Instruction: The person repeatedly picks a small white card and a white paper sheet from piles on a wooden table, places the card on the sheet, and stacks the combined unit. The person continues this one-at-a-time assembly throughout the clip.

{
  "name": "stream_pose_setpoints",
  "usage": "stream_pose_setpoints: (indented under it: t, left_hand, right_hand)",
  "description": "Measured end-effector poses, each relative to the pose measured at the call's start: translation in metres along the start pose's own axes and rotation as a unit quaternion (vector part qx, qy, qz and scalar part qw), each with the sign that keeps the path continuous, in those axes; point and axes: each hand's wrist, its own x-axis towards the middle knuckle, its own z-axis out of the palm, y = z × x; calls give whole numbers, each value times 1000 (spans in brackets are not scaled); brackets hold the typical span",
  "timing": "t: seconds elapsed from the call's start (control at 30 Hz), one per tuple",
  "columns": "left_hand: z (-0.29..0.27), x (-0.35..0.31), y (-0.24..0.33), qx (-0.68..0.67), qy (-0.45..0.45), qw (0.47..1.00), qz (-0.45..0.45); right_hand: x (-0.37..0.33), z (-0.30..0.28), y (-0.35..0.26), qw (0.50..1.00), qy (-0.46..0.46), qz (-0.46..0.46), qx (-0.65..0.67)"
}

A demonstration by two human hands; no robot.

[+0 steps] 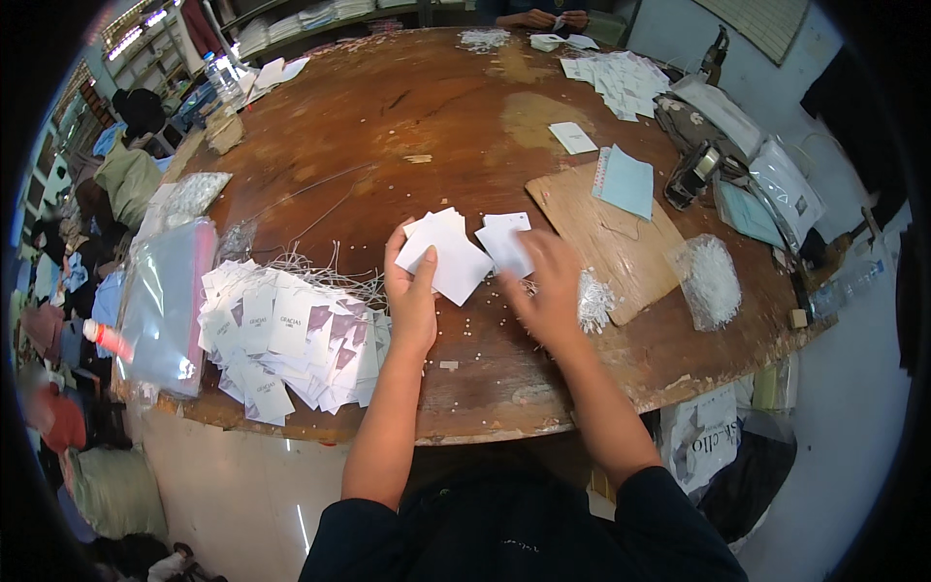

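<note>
My left hand (415, 301) is closed around a fanned stack of blank white cards (448, 260), thumb on top. Just to the right, my right hand (548, 291) is smeared by motion, so its fingers cannot be made out. Beside its fingertips is a smaller group of white cards (500, 238); whether the hand grips them is unclear. Left of my forearms spreads a big pile of printed white tags (291, 335) with string loops (335, 276) along its far side. A small heap of white plastic bits (593, 303) sits by my right wrist.
A brown board (567, 199) bears a light-blue notebook (626, 182). Right of it are a bag of white plastic bits (708, 283) and a tape dispenser (692, 175). Clear plastic sleeves (160, 301) lie at left. Across the wooden table (320, 126), another person's hands (543, 19) work near loose tags (621, 82).
</note>
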Motion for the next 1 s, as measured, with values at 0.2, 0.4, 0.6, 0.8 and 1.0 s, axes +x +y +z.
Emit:
stream_pose_setpoints:
  t: [0.2, 0.4, 0.6, 0.8, 1.0]
  left_hand:
    - [-2, 0, 1, 33, 9, 999, -7]
    - [0, -4, 6, 59, -8, 997, -48]
    - [1, -6, 7, 77, -6, 994, -81]
    - [1, -6, 4, 68, -26, 993, -92]
    - [6, -9, 4, -38, -55, 992, -104]
  right_hand:
    - [2, -34, 64, 943, -127, 232, -202]
    - [-15, -21, 77, 955, -113, 222, -158]
    - [0, -32, 69, 962, 94, 230, 117]
    - [19, -43, 37, 919, 99, 182, 337]
    - [27, -20, 13, 907, 132, 191, 350]
